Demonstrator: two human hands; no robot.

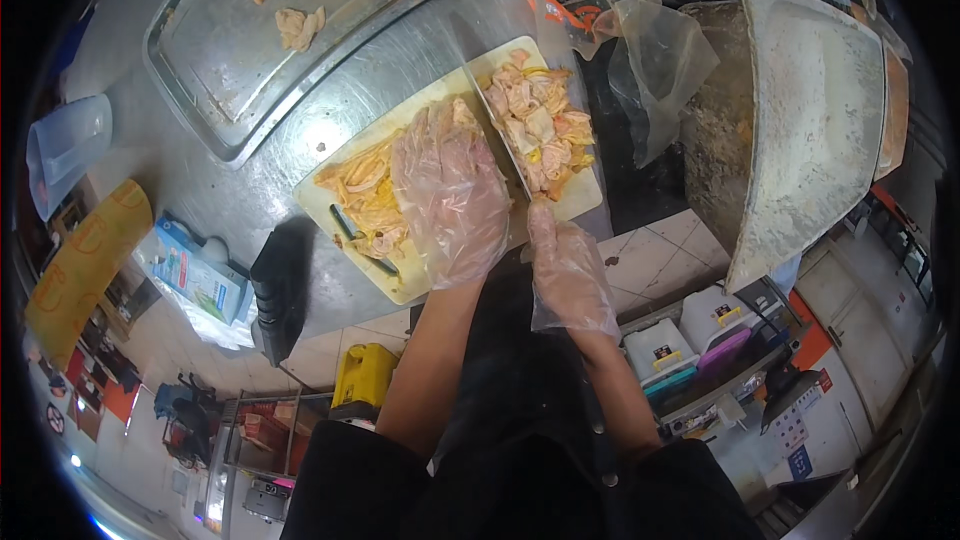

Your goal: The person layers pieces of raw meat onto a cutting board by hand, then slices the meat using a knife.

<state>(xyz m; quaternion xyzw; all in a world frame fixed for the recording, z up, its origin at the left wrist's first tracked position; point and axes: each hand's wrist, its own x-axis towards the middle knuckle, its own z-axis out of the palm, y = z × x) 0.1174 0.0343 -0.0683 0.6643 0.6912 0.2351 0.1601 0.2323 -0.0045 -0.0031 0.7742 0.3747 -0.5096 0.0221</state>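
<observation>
Both of my hands wear clear plastic gloves. My left hand [454, 191] presses down on strips of yellowish raw poultry skin [356, 176], fingers close together, on a white cutting board [420, 109]. In my right hand [570, 270] is a knife; its blade [500, 133] stands on edge across the board, just right of my left hand. The knife's handle is hidden in my grip. On the blade's other side lies a heap of cut skin pieces [544, 127].
A metal tray [225, 82] with more skin [300, 28] lies beyond the board on the steel table [375, 75]. At right are a plastic bag [660, 67] and a large crusted tub [810, 120]. A glove box [199, 270] and black object [281, 289] sit at left.
</observation>
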